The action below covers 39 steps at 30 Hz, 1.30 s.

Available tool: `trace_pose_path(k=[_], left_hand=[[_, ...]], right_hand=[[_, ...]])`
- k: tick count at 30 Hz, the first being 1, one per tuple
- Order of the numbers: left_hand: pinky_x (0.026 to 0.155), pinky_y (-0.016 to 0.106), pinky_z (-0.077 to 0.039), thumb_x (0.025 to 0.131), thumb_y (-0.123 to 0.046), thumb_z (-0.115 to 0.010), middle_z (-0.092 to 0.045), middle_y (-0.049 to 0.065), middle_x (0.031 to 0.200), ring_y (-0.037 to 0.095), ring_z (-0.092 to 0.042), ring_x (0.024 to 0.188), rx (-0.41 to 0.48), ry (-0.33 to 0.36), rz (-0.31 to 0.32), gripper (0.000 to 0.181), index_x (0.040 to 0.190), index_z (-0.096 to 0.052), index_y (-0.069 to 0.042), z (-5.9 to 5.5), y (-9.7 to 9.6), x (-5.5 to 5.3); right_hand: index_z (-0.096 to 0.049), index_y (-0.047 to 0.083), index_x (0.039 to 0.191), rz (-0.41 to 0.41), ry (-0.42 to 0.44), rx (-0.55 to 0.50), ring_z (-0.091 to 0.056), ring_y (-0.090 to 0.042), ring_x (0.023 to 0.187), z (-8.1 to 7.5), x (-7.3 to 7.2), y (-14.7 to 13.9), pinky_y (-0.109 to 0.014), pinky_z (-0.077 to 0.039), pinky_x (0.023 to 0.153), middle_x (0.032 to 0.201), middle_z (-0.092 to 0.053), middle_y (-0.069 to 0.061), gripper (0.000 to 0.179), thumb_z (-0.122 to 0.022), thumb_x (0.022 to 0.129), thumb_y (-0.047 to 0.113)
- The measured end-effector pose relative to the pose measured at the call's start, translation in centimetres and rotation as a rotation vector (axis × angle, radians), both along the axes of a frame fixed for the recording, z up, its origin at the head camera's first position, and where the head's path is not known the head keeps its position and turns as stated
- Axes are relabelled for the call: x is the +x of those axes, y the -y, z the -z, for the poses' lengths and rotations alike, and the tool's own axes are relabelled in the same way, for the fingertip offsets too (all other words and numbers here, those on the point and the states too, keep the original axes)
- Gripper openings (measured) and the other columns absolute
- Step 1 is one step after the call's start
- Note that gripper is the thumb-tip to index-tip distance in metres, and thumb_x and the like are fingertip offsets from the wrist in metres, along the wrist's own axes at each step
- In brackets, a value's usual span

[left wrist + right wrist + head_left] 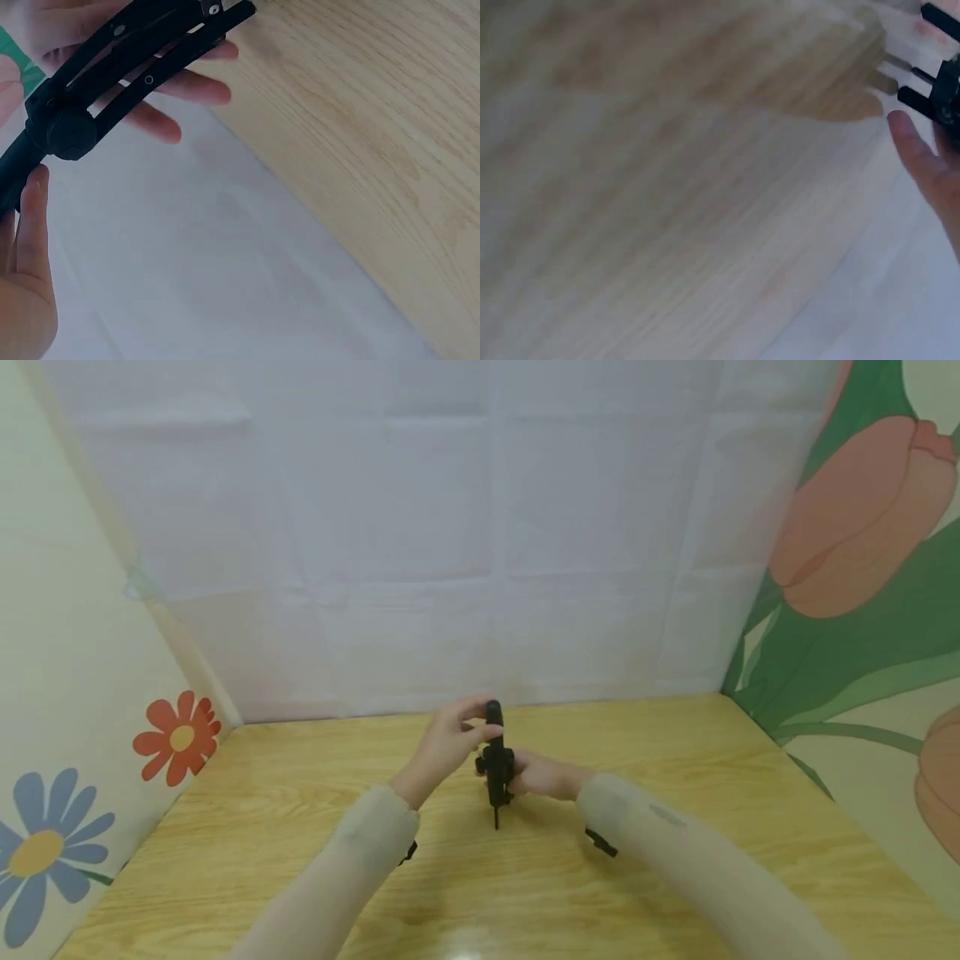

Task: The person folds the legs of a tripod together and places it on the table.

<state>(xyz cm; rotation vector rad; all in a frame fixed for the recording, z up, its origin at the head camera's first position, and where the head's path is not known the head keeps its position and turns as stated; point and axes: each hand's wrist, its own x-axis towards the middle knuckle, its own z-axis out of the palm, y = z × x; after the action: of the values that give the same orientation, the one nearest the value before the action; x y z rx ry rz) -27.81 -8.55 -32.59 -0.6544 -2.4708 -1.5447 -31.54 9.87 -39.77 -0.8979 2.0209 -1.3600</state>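
Observation:
A black mini tripod [495, 768] stands out above the table in the head view, its thin lower end pointing down. My left hand [448, 739] pinches its upper shaft between thumb and fingers. In the left wrist view the tripod's legs [150, 80] spread slightly from a hub with a round knob [72, 133]; my left thumb lies along the shaft below it. My right hand [543, 775] is at the legs, its straight fingers [202, 87] reaching past behind them. At the right wrist view's edge, one straight digit lies beside the leg ends [915, 100].
The wood-grain table [300, 860] lies beneath both hands. A white cloth backdrop [487, 527] rises behind it. Side panels carry painted flowers, a red one [182, 737] at left and a pink tulip [855, 518] at right.

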Motion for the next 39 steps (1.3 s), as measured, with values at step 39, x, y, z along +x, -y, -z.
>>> trace_pose_path(k=[39], left_hand=[[0.067,0.036,-0.057,0.090,-0.009,-0.071,-0.065,0.012,0.107,0.025,-0.069,0.076,0.157,0.008,-0.107,0.028,0.116,-0.064,-0.004,1.0,0.3,0.2]], right_hand=[[-0.047,-0.007,0.133,0.276,-0.346,0.231,-0.060,-0.034,0.107,2.5,2.0,1.6,-0.047,-0.047,0.095,0.119,-0.061,-0.023,0.069,-0.083,0.075,0.003]])
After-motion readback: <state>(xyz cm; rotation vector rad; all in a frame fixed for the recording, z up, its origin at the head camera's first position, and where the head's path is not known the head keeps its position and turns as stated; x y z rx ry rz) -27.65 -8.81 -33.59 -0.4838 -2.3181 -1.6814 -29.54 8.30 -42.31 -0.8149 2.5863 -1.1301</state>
